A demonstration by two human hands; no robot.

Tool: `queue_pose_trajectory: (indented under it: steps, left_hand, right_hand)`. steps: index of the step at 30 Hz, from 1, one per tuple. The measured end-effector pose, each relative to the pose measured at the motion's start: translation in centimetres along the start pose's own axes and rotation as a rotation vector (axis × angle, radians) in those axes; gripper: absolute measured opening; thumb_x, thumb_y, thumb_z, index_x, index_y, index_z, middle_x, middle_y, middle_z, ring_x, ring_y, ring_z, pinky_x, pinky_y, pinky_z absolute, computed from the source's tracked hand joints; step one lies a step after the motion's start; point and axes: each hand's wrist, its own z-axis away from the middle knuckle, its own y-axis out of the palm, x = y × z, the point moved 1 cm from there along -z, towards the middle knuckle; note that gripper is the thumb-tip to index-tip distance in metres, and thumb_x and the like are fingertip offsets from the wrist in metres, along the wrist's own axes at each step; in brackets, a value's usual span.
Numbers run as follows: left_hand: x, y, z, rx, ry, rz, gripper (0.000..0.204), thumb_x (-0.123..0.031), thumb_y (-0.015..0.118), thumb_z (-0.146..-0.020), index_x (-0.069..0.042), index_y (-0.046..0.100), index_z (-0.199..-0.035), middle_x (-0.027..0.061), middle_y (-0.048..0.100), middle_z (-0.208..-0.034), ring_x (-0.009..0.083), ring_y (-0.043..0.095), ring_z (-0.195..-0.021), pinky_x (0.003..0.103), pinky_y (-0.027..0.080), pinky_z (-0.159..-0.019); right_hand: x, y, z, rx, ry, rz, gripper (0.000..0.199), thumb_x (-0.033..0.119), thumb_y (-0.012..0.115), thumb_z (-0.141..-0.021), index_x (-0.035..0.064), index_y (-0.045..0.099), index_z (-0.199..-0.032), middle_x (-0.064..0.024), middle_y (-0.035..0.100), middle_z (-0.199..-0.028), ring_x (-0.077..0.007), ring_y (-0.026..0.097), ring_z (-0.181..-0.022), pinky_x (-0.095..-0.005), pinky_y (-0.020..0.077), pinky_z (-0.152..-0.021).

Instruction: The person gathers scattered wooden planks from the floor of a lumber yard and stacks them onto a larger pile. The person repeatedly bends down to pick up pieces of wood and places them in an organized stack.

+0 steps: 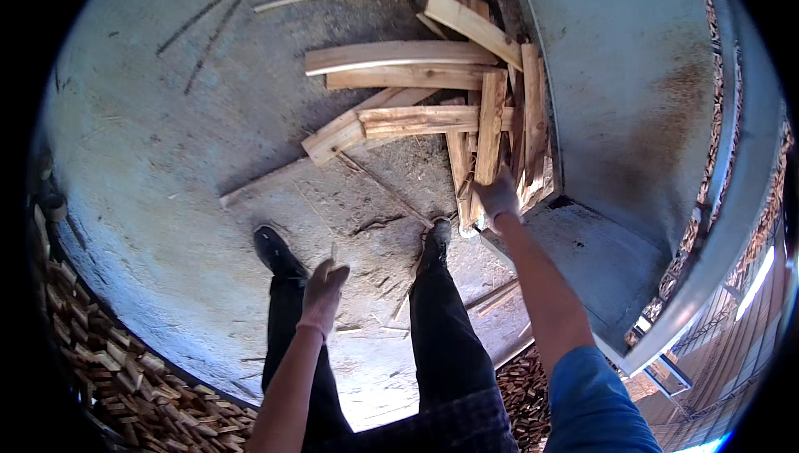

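Note:
My right hand (498, 196), in a pale work glove, is closed at the near end of an upright-lying wooden plank (492, 124); its fingertips are partly hidden against the wood. This plank lies across the end of a lighter plank (433, 121) with rough, split edges. My left hand (323, 293), also gloved, hangs in front of my left leg with its fingers curled. Something thin and pale pokes up from it, too small to name. Further planks (399, 54) lie crosswise beyond, in a loose heap.
At the right stands a large pale metal trough or housing (624, 79) with a raised rim. Thin strips of wood (391, 191) and bark litter the concrete floor (175, 128). Many cut wood pieces (141, 378) are piled below the floor's edge at lower left.

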Motion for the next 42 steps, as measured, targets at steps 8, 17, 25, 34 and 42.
queue_pose_trajectory:
  steps: [8,17,25,34,42]
  left_hand:
    - [-1.1,13.3,-21.4,-0.104,0.134,0.014,0.068,-0.047,0.068,-0.091,-0.004,0.049,-0.14,0.004,0.061,-0.103,0.0151,0.056,-0.081,0.03,0.045,-0.074]
    - [-0.4,16.1,-16.9,0.008,0.255,0.4,0.024,-0.033,0.061,-0.097,-0.011,0.061,-0.107,0.0036,0.062,-0.093,0.0167,0.06,-0.083,0.036,0.051,-0.075]
    - [-2.1,11.5,-1.9,0.217,-0.004,0.499,0.048,-0.026,0.059,-0.1,-0.006,0.044,-0.141,0.0157,0.066,-0.113,0.0291,0.068,-0.098,0.046,0.06,-0.081]
    - [-3.8,4.7,3.6,-0.086,0.112,0.508,0.045,0.001,0.068,-0.085,-0.004,0.05,-0.126,0.0053,0.061,-0.075,0.0154,0.06,-0.062,0.033,0.055,-0.058]
    - [-14.7,-14.0,-5.9,-0.537,0.457,-0.213,0.054,-0.022,0.068,-0.088,-0.004,0.05,-0.135,-0.0018,0.053,-0.078,0.0089,0.051,-0.065,0.024,0.047,-0.062]
  right_hand:
    - [-10.9,2.9,-14.3,-0.056,0.286,-0.399,0.048,0.033,0.075,-0.082,-0.0003,0.055,-0.11,-0.0129,0.058,-0.092,-0.0232,0.056,-0.078,-0.0357,0.0479,-0.064]
    - [-2.0,7.7,1.6,0.079,0.267,-0.937,0.031,0.032,0.067,-0.091,0.0046,0.06,-0.102,-0.0083,0.058,-0.073,-0.0164,0.06,-0.066,-0.0353,0.0502,-0.058]
    - [3.3,8.3,23.7,0.522,0.154,-0.636,0.044,0.048,0.066,-0.091,0.0079,0.056,-0.106,-0.0219,0.066,-0.083,-0.0431,0.067,-0.082,-0.0531,0.0517,-0.066]
    - [-0.3,10.8,11.7,0.196,-0.487,-0.079,0.091,0.068,0.068,-0.08,0.0013,0.048,-0.138,-0.026,0.059,-0.131,-0.04,0.06,-0.117,-0.0461,0.048,-0.101]
    - [-6.8,5.2,-14.5,-0.036,0.006,0.013,0.117,0.049,0.082,-0.071,-0.0006,0.017,-0.155,-0.0286,0.038,-0.151,-0.0428,0.041,-0.138,-0.0454,0.0356,-0.115]
